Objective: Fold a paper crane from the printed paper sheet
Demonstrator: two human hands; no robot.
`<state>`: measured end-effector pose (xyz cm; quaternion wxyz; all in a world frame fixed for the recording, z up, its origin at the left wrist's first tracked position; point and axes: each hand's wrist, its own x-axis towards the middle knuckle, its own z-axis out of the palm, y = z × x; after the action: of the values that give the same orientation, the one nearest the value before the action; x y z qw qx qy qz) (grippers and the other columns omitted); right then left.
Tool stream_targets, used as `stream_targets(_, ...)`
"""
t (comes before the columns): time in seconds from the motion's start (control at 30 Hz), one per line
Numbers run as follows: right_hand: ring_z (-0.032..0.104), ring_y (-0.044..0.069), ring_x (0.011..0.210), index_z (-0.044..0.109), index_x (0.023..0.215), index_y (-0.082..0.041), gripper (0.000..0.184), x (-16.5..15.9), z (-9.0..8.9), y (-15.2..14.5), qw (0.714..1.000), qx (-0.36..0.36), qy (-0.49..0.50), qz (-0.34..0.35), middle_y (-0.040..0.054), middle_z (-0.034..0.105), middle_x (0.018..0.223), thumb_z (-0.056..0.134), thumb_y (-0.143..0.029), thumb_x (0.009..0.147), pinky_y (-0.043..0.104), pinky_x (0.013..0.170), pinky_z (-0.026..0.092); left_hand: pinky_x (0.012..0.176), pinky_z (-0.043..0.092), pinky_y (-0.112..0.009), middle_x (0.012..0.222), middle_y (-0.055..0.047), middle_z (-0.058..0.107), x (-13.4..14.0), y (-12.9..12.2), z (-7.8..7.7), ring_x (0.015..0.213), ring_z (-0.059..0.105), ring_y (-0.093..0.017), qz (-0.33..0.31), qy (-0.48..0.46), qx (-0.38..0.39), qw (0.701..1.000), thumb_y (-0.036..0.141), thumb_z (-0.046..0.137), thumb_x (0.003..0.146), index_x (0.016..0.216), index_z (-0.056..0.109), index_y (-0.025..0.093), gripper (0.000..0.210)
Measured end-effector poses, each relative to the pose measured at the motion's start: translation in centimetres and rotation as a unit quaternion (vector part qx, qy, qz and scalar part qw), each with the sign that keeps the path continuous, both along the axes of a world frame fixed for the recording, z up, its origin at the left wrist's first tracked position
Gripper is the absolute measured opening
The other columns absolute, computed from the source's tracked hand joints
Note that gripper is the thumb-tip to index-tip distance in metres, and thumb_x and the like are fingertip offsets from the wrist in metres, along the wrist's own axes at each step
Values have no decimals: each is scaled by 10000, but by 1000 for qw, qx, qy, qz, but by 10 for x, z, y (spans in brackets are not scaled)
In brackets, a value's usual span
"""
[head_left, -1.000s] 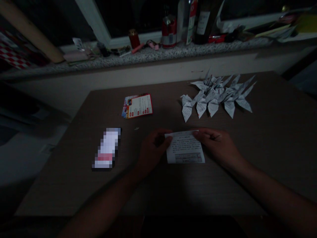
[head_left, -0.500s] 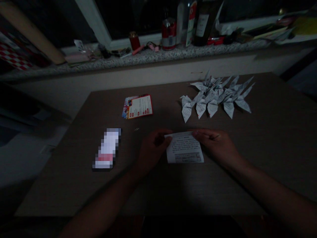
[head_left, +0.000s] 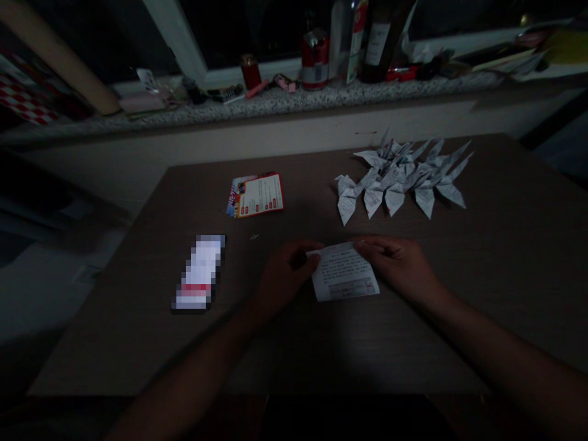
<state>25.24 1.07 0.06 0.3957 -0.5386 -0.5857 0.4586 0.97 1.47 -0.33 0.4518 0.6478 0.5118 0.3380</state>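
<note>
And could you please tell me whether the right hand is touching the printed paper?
Touching: the head view shows the right hand pinching the printed paper near its upper right corner.

On the tabletop (head_left: 128, 300), the phone (head_left: 199, 272) lies left of the paper sheet (head_left: 345, 272), the cards (head_left: 260, 196) lie behind both, and the cranes (head_left: 395, 195) stand right of the cards, before the windowsill (head_left: 257, 107).

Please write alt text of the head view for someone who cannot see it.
The left hand and right hand hold a printed paper sheet near its top corners over a table. Paper cranes cluster beyond, to the right; cards and a phone lie to the left.
</note>
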Motion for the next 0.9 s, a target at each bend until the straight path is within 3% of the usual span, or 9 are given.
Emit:
stream_targets(0.53,777,229,794,820,1019,-236,272,-1,3,-2,1000,-19,15,-11,45,825,895,707,-452,897,315,654,600,794,584,-336,1071,-47,764,1,-2,1,915,719,-203,2,-8,-16,1000,332,700,917,1115,741,225,229)
stream_targets(0.8,777,236,810,823,986,-246,231,1,1,-1,999,-8,-5,49,40,826,909,709,-427,899,338,685,604,823,553,-308,1067,-44,738,-2,0,9,973,708,-192,-105,-11,-16,994,229,671,899,1117,662,206,219)
stream_targets(0.9,778,239,848,826,968,-255,222,-1,2,-1,997,7,-9,78,43,829,952,695,-423,907,358,732,616,795,543,-304,1047,-45,748,-1,-1,12,931,707,-191,-128,17,-19,991,304,622,962,1127,688,216,198)
